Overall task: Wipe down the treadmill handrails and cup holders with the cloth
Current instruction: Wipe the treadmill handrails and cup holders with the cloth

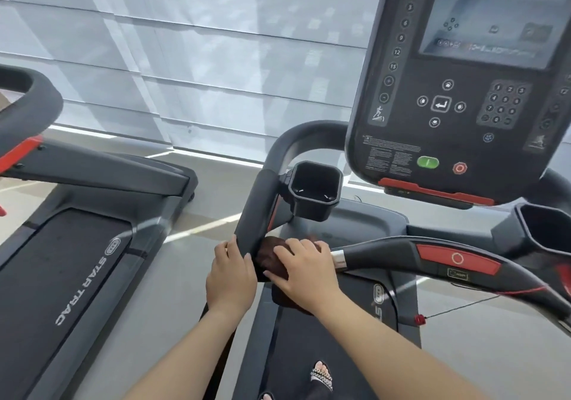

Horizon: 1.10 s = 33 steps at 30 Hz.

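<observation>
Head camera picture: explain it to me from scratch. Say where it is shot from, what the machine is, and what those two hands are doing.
The picture comes from a camera worn on a person's head, looking forward and down, so the two bare arms belong to the wearer. The person stands on a treadmill; a sandalled foot shows on its belt. Ahead is the console with a screen and buttons. The left hand grips the dark left handrail. The right hand presses a dark brown cloth against that rail where the front bar meets it. Just beyond sits an empty cup holder; a second one is at the right edge. Another treadmill stands to the left, with window blinds behind.
</observation>
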Each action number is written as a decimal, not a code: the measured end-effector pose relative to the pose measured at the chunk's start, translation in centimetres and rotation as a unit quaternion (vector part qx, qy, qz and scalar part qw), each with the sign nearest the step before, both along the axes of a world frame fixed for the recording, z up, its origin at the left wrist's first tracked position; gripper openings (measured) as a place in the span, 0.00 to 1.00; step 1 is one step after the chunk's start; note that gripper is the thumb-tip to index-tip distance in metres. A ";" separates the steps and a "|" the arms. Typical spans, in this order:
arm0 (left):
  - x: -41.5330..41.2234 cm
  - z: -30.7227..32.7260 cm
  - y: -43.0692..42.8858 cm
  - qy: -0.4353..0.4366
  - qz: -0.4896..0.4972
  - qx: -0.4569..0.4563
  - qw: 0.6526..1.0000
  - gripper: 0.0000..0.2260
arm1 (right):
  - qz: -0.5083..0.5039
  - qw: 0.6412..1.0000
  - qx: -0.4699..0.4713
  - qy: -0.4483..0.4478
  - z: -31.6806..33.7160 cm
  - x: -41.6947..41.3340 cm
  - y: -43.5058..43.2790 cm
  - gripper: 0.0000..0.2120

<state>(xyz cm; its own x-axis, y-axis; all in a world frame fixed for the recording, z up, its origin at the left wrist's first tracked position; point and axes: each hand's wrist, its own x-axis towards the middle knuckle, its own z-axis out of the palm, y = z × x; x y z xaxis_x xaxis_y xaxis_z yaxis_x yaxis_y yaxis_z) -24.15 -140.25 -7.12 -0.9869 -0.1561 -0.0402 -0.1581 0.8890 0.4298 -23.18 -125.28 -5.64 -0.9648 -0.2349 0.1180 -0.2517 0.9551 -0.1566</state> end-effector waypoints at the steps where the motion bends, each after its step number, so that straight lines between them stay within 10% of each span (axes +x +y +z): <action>1: 0.0 0.0 0.0 0.002 -0.001 0.003 1.000 0.20 | -0.002 1.000 -0.005 0.008 0.1 0.2 0.5 0.20; 15: -0.1 -0.2 -0.1 0.010 -0.013 0.045 0.999 0.20 | -0.133 0.983 -0.043 0.119 1.2 2.6 6.8 0.17; 21: 0.4 -0.4 0.7 0.035 -0.122 -0.067 0.990 0.19 | -0.096 0.982 -0.108 0.119 2.8 3.1 8.3 0.11; 26: -0.4 1.8 6.5 0.057 -0.226 0.007 0.972 0.18 | -0.217 0.927 -0.216 0.217 6.3 5.9 15.3 0.13; 33: 0.4 3.4 15.8 0.061 -0.322 0.101 0.939 0.17 | -0.247 0.956 -0.042 0.150 7.1 6.1 19.6 0.19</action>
<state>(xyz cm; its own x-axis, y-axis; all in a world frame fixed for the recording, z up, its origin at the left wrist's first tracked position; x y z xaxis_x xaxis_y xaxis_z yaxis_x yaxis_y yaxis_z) -23.80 -124.41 -3.73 -0.8731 0.4741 0.1139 0.4459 0.6818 0.5799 -17.04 -105.68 1.49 -0.8755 0.2626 0.4056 0.1805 0.9564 -0.2294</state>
